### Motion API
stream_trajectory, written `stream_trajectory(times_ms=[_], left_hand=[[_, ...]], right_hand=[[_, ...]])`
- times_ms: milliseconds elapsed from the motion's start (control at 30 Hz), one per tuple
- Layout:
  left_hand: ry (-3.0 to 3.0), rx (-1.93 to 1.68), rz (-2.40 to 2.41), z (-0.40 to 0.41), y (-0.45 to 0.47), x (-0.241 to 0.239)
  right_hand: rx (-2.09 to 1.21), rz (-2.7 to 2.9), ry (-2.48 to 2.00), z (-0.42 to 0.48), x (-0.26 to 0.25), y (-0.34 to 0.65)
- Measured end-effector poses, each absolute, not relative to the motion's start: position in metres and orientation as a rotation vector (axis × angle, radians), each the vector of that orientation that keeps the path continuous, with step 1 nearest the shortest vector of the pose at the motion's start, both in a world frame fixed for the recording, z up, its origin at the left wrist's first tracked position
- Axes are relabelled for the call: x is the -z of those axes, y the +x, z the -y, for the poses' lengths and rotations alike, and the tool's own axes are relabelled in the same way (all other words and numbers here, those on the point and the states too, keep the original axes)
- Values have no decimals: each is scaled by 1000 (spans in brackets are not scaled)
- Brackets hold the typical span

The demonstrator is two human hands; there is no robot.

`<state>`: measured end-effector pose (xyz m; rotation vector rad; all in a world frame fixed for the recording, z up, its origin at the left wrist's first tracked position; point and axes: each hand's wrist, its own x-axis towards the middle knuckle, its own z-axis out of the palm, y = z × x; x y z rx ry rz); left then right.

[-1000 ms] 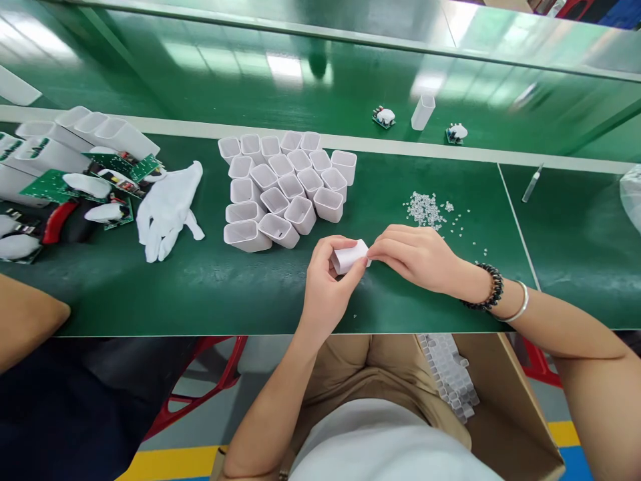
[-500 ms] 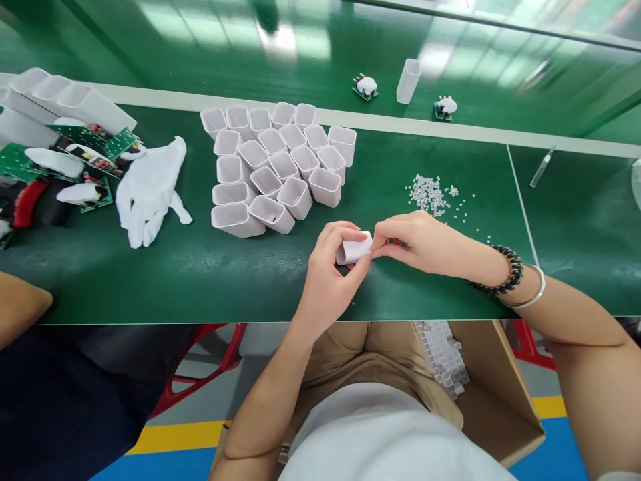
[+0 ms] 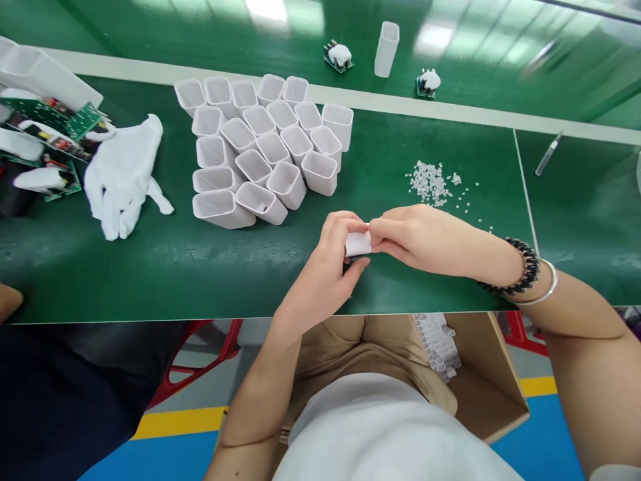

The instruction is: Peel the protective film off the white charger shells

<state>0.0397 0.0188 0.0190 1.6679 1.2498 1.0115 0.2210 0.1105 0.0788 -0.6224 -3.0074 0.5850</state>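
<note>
A short white plastic case (image 3: 357,244) lies sideways between my hands, just above the green bench near its front edge. My left hand (image 3: 328,264) is closed around its left part, fingers over the top and thumb low in front. At the other end, the fingers of my right hand (image 3: 418,237) are pinched together on the case; whether a small piece is also between the fingertips is hidden. Beyond my right hand lies a pile of tiny clear pieces (image 3: 429,184). Several open white cases (image 3: 273,148) stand in a block ahead and to the left.
White gloves (image 3: 123,170) and circuit boards (image 3: 65,120) lie at left. Further back stand a tall white case (image 3: 387,50) and two small boards (image 3: 338,56). A pen-like tool (image 3: 549,153) lies at right. Below is a cardboard box (image 3: 488,381) with clear parts. Another person's elbow (image 3: 9,300) shows at left.
The case has turned in my left hand, so its open end no longer shows. My right fingers have closed further over its right end. The whole view has shifted slightly.
</note>
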Motion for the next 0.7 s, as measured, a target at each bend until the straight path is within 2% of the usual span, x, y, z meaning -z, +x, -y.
stream_trajectory(times_ms=[200, 567, 700], left_hand=[[1768, -992, -1244, -22, 38, -20], [1777, -959, -1213, -29, 40, -28], [1711, -980, -1187, -30, 38, -25]], right_hand=[[-502, 3061, -571, -110, -82, 219], [-723, 2963, -626, -115, -82, 223], [-692, 2918, -663, -109, -76, 226]])
